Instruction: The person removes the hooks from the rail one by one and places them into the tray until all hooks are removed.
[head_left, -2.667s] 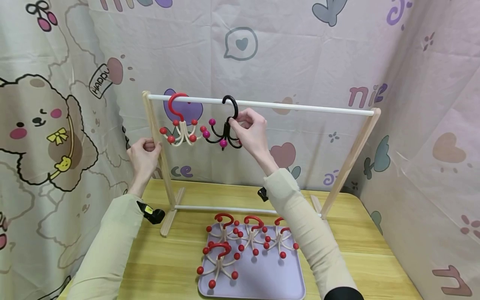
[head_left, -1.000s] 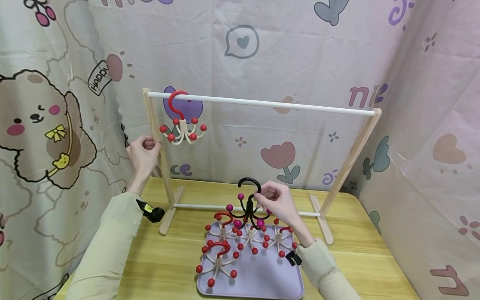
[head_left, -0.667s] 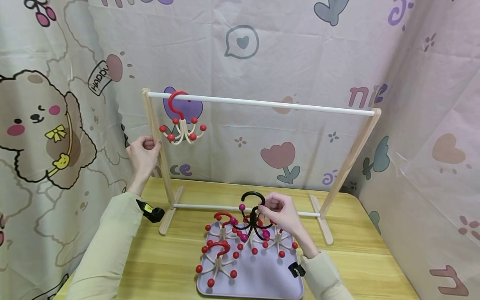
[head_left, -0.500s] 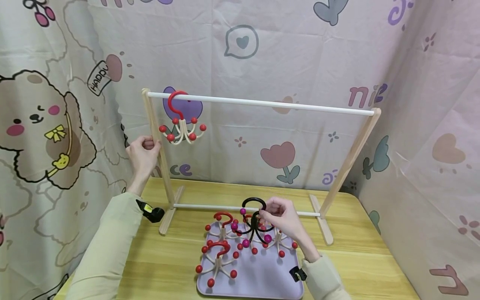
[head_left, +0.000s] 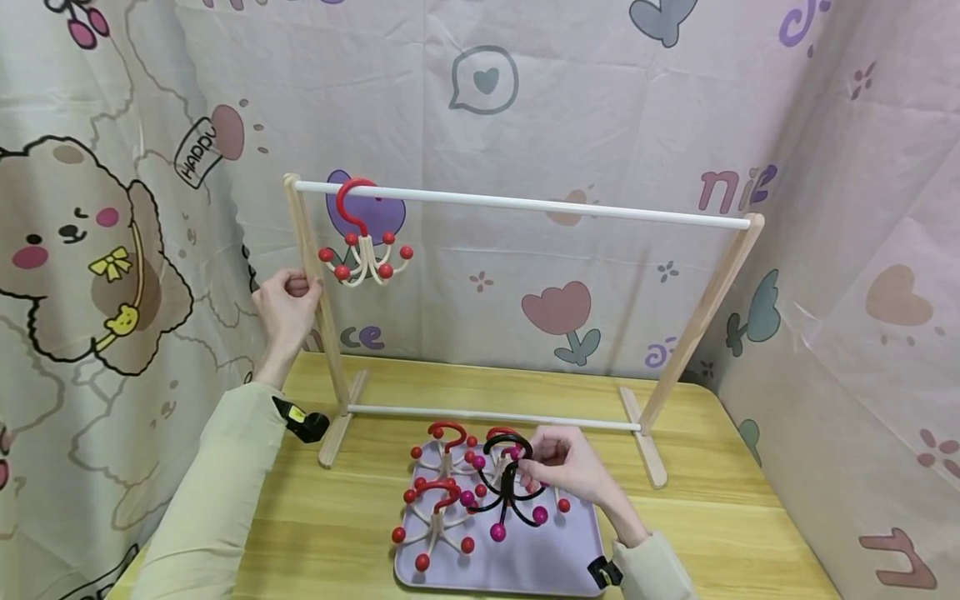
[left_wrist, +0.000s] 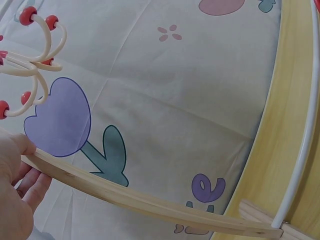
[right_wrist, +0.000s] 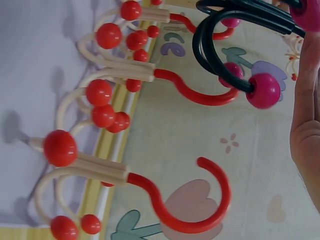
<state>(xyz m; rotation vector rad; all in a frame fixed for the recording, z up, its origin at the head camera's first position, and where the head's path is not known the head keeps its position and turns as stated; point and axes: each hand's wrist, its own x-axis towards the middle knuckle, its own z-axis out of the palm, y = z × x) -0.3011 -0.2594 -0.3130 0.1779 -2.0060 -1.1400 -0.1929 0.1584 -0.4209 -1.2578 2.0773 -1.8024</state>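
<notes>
My left hand (head_left: 287,312) grips the wooden left upright (left_wrist: 125,195) of a rack, with thumb and fingers around it in the left wrist view. My right hand (head_left: 570,467) pinches a black multi-arm hanger (head_left: 507,483) with magenta ball tips near its stem, hook upward. It is over the lilac tray (head_left: 555,567), partly covering the cream hangers behind it; whether it touches the tray I cannot tell. Red-hooked cream hangers (head_left: 437,525) with red balls stand on the tray, clearer in the right wrist view. Another cream hanger (head_left: 365,258) hangs from the white top rod (head_left: 540,203), near its left end.
The rack stands on wooden feet (head_left: 643,450) at the back of a wood-grain table (head_left: 720,533), with a lower white rod (head_left: 420,412) between them. Printed curtains (head_left: 480,133) enclose the back and sides.
My right hand has brought the black hanger from the top rod down and toward me, over the tray, and it sinks lower still. My left hand stays on the upright.
</notes>
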